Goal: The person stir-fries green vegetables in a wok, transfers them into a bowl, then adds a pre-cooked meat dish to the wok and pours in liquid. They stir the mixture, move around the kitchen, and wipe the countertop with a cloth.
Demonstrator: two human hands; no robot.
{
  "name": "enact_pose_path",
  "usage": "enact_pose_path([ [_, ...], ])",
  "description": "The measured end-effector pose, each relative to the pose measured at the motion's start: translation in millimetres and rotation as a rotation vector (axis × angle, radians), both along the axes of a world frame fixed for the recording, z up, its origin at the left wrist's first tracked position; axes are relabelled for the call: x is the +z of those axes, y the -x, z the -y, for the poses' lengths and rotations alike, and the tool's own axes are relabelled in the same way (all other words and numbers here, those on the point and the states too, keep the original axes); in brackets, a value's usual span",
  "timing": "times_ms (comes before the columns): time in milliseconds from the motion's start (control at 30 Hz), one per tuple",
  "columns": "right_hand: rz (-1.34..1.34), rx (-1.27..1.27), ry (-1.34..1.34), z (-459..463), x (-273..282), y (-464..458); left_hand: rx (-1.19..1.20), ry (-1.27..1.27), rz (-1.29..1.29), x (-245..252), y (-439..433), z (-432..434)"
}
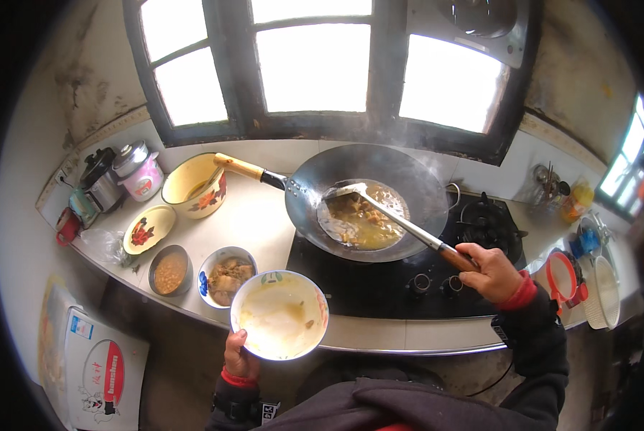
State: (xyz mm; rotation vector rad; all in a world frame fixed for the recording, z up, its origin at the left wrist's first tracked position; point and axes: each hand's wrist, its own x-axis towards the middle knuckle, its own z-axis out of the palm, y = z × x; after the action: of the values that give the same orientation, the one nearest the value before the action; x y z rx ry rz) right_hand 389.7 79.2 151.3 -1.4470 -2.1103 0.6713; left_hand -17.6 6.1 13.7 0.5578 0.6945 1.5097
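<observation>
My left hand (240, 353) grips the rim of a white bowl (284, 312), tilted so its inside shows, with smears of sauce and a small scrap of food in it. The wooden handle of a long metal spatula (403, 218) is in my right hand (492, 275). Its blade rests in a steaming iron wok (306, 221), in a brothy stew (376, 221) with brown chunks. The wok sits on the black glass gas stove (343, 299), its wooden handle pointing left. Just behind the white bowl, a blue-patterned bowl (227, 277) holds chunks of cooked food.
Left on the counter are a grey bowl of beans (170, 270), an enamel lid (149, 229), an enamel pot (195, 186), a pink rice cooker (141, 175) and a plastic bag (103, 245). A second burner (486, 226), a red-rimmed strainer (561, 275) and a white basket (602, 293) are at right.
</observation>
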Motion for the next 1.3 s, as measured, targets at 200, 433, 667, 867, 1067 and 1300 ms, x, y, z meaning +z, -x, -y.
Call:
enact_pose_path([
  [200, -0.055, -0.115, 0.084, 16, 24, -16, -0.053, 0.004, -0.033, -19, -4, -11],
  [433, 0.116, -0.117, -0.123, 12, 5, -15, -0.277, 0.088, -0.047, -36, -19, -35],
  [667, -0.259, -0.215, 0.238, 21, 7, -27, -0.358, 0.119, -0.164, -45, -25, -61],
  [867, -0.167, -0.247, 0.078, 22, -11, -27, -0.362, 0.209, -0.233, -48, -21, -65],
  [1067, -0.057, -0.177, -0.031, 14, -24, -30, -0.304, 0.187, -0.167, -47, -27, -65],
  [1300, -0.042, -0.203, -0.002, 12, -33, -36, -0.237, 0.227, -0.107, -48, -26, -61],
])
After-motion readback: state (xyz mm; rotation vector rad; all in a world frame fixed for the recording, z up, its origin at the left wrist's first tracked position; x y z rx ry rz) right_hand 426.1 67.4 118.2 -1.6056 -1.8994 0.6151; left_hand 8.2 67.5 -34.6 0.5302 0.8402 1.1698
